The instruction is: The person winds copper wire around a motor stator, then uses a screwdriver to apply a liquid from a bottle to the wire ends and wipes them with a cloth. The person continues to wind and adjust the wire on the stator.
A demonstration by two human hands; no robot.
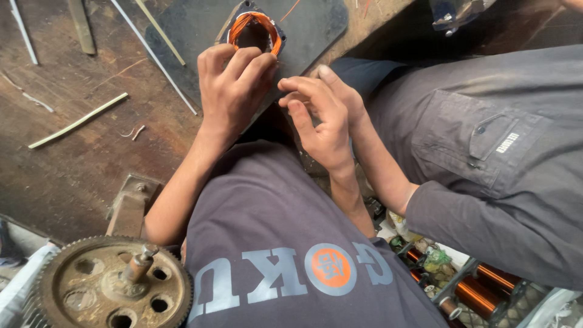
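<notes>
The person's left hand (234, 85) reaches forward with its fingers curled, the fingertips pinching the near rim of a copper wire coil (255, 30). The right hand (322, 118) hovers just beside it, fingers loosely bent and apart, gripping nothing visible. The coil sits on a dark plate (303, 27) on the wooden worktop (73, 152), just beyond both hands.

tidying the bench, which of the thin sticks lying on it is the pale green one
The pale green stick lying slanted at left, apart from the hands; the white sticks nearer the copper coil are thinner.
</notes>
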